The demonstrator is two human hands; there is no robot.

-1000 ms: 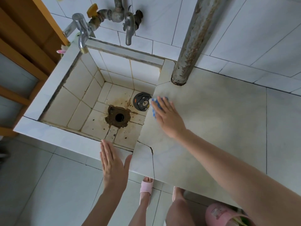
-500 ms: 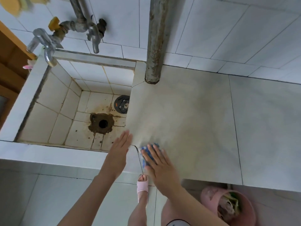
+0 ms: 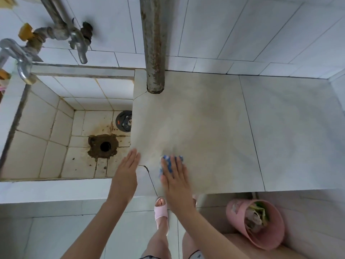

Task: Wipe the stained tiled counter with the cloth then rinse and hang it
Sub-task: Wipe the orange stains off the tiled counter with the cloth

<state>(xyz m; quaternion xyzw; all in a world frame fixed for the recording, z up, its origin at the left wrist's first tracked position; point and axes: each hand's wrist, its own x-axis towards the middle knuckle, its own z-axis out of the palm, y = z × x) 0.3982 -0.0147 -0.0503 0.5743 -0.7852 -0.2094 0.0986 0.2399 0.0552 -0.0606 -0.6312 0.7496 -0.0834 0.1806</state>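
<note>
Right hand (image 3: 174,176) pressing flat on small blue cloth (image 3: 168,161), not gripping; left hand (image 3: 125,174) open, empty. At the grey tiled counter's (image 3: 205,128) cracked edge, cloth may skid into stained tiled sink (image 3: 37,128).

A plain household wash area, likely a bathroom or utility corner: white wall tiles (image 3: 242,25) back a built-in tiled sink basin (image 3: 33,116) with a stained drain hole (image 3: 105,146), bare metal taps (image 3: 79,47), a rusty vertical pipe (image 3: 154,43), a tiled counter (image 3: 205,118) and a pink wastebasket (image 3: 235,214) on the floor.
</note>
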